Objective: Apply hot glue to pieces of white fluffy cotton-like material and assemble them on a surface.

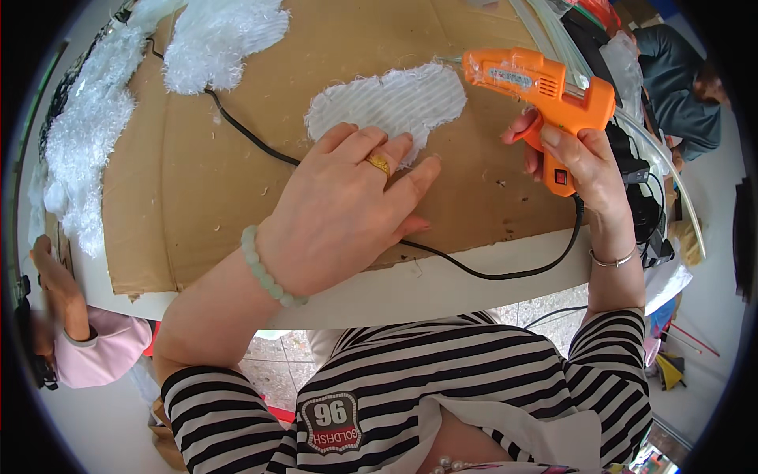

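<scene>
In my right hand (pixel 572 154) is an orange hot glue gun (pixel 545 87), its handle gripped and my fingers at the trigger. The nozzle points left, at the upper right edge of a white ribbed fabric piece (pixel 379 103) with frayed edges; whether it touches cannot be told. My left hand (pixel 355 193) lies over the near edge of that piece, fingers spread and pressing on it. Both rest on a brown cardboard sheet (pixel 213 213). From the gun's handle a black cord (pixel 505 275) loops left beneath my left hand and on across the cardboard.
White shaggy fabric pieces (pixel 225 39) lie at the far left, with a long fluffy one (pixel 91 142) along the left edge. Clear glue sticks (pixel 541 31) or tubes sit at the far right. Two other people are nearby: a pink sleeve (pixel 103 347) left, a dark sleeve (pixel 671 87) right.
</scene>
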Action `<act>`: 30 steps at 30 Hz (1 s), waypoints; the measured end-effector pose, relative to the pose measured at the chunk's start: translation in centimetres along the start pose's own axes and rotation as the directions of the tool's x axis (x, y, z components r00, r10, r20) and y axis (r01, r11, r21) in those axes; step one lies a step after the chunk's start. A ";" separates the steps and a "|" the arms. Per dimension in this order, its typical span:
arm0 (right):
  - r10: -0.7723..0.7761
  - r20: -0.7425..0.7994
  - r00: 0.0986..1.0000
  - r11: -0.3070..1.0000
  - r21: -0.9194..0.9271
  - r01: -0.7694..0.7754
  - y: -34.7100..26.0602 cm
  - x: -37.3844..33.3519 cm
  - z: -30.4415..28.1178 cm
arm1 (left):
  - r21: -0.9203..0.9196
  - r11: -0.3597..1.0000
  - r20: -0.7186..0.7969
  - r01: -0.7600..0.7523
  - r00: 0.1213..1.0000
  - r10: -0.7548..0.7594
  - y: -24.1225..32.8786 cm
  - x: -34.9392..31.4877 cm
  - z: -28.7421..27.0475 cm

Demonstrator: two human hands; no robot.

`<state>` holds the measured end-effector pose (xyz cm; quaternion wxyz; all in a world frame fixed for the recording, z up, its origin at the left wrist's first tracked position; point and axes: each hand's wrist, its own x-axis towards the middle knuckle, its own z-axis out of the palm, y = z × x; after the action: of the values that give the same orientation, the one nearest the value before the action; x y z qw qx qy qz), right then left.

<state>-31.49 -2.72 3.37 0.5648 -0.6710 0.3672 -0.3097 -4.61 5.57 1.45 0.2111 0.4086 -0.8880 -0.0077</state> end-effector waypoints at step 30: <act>0.117 0.001 0.993 0.947 -0.302 -0.111 0.3 0.9 0.2 | -0.073 0.997 0.018 0.011 1.000 -0.010 -0.8 -0.2 0.0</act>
<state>-30.91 -3.39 3.01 0.4761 -0.7300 0.4429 -0.2104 -3.95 5.19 1.24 0.2179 0.4052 -0.8867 -0.0448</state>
